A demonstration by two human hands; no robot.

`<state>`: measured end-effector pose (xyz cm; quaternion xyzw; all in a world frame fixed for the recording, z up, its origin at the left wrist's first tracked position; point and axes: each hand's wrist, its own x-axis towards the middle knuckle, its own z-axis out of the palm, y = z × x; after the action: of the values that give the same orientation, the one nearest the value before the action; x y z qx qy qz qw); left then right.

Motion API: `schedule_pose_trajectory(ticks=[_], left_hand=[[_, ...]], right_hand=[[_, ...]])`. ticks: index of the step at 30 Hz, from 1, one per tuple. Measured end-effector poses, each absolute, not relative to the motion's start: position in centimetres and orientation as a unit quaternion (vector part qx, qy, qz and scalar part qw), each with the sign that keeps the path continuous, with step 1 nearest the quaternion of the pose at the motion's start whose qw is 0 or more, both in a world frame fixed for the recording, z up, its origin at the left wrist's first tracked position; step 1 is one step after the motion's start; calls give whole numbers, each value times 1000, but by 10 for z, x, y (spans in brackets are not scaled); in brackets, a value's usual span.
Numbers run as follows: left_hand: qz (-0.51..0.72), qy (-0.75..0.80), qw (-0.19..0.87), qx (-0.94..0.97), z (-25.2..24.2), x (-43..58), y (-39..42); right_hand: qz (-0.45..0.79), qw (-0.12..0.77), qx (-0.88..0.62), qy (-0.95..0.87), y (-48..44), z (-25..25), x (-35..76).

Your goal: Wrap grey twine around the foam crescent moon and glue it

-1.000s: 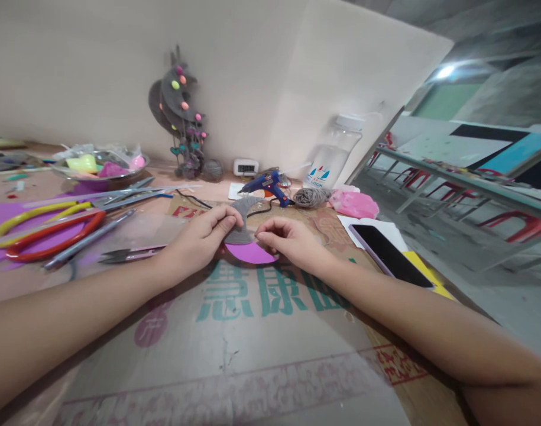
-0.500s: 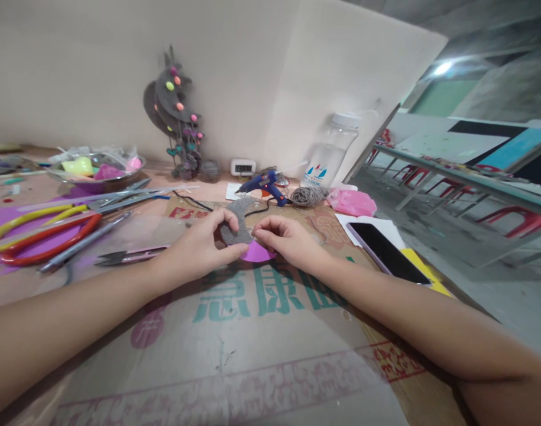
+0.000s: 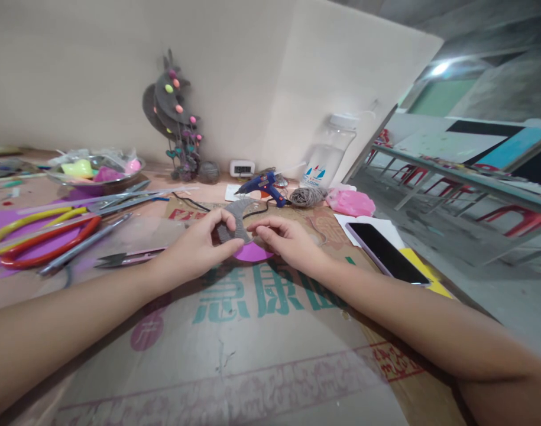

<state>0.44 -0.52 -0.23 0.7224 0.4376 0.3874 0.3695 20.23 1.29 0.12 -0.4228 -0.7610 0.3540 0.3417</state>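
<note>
A grey crescent moon point(image 3: 239, 218), its surface ribbed like wound yarn, is held in my left hand point(image 3: 199, 244) between thumb and curled fingers. Under its lower end a piece of purple paper point(image 3: 254, 253) shows. My right hand point(image 3: 292, 241) is close beside the crescent's inner curve, with thumb and fingertips pinched together. Whatever lies in that pinch is too small or hidden to make out. Just beyond the crescent is a blue glue gun point(image 3: 265, 183), with a ball of grey yarn point(image 3: 308, 196) to its right.
Thread snips point(image 3: 130, 257), red-handled scissors point(image 3: 52, 247) and a metal bowl point(image 3: 95, 184) are on the left. A decorated moon hanging point(image 3: 175, 112) is at the back wall, left of a small clock point(image 3: 242, 168). A bottle point(image 3: 326, 154) and phone point(image 3: 388, 254) are on the right.
My right fingertips have shifted slightly left, toward the crescent, and their forefinger has straightened a little. The crescent has moved slightly left with my left hand, still held.
</note>
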Motion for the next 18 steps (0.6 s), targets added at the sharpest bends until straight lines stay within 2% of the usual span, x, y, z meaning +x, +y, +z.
schedule_pose_trajectory(ticks=[5, 18], left_hand=[[390, 430, 365, 728, -4, 4, -4], [375, 400, 317, 774, -5, 4, -4]], right_hand=[[300, 338, -389, -803, 9, 5, 202], [271, 311, -354, -839, 9, 1, 200]])
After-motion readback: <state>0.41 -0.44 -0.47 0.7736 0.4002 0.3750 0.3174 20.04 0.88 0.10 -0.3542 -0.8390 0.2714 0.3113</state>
